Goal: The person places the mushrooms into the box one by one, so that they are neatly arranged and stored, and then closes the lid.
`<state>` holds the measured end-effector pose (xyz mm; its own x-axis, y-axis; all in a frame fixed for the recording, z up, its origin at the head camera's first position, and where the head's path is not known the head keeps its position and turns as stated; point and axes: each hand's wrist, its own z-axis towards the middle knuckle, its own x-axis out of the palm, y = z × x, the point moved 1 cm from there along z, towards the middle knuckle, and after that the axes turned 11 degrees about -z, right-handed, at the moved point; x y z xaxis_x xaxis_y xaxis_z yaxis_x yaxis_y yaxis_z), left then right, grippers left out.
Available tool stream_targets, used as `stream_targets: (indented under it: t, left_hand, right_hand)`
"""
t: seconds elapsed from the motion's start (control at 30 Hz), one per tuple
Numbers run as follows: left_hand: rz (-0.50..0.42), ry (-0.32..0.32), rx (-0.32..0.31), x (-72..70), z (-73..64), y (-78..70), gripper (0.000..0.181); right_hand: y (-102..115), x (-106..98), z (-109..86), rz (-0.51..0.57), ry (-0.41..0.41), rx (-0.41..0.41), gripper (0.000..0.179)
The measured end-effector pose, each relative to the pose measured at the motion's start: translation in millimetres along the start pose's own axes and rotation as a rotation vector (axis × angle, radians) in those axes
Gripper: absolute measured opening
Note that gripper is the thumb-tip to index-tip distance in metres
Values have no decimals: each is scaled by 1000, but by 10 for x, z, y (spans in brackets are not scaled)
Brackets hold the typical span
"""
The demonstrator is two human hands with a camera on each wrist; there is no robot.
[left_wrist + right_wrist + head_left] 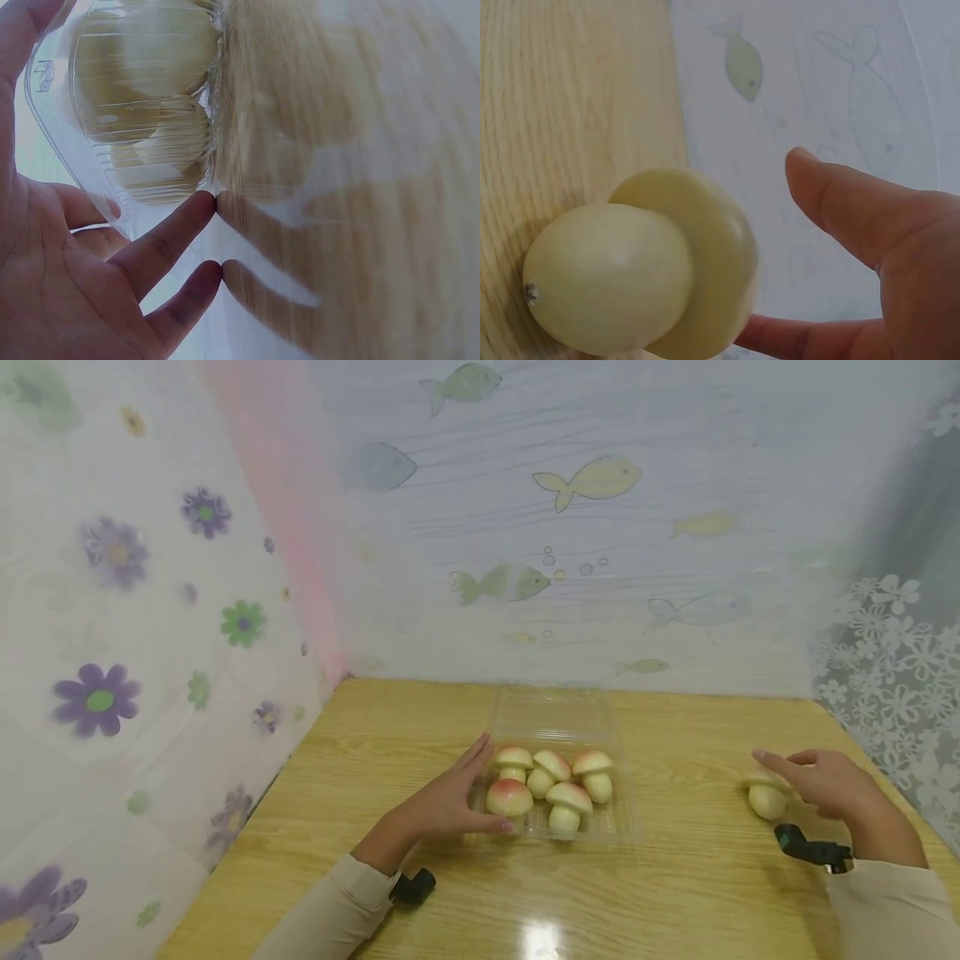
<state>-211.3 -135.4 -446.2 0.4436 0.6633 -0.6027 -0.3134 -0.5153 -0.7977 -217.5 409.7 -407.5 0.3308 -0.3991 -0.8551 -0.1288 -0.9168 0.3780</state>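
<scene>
A clear plastic clamshell box [615, 822] lies with its lid raised at the back. Inside sit several cream toy mushrooms [567, 806] with reddish tops on their caps. My left hand [450, 797] is at the box's left side, thumb at the front corner and fingers along the side. In the left wrist view, two extended fingertips [199, 202] meet the table beside the ribbed wall. Off to the right, another toy mushroom [607, 277] lies on the table. My right hand [832, 785] is over its cap, thumb raised away from it and a finger behind the cap.
The wooden table [697, 893] meets a fish-patterned curtain [600, 635] at the back. Flowered sheets [150, 635] stand along the left side, with white-flowered netting [892, 643] on the right. A black camera [810, 847] is strapped at the right wrist.
</scene>
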Motion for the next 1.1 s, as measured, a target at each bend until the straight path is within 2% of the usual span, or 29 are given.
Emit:
stream_targets:
  t: [0.17,0.83,1.1]
  left_hand:
    - [-1,7,4,-4,5,-4,124]
    - [-2,-6,16,8,20,18,124]
    - [9,-3,19,13,30,47,127]
  right_hand:
    - [-1,59,21,7,22,3,109]
    - [25,68,32,-92,-56,-44,98]
    - [53,62,-5,-46,-76,-31,91]
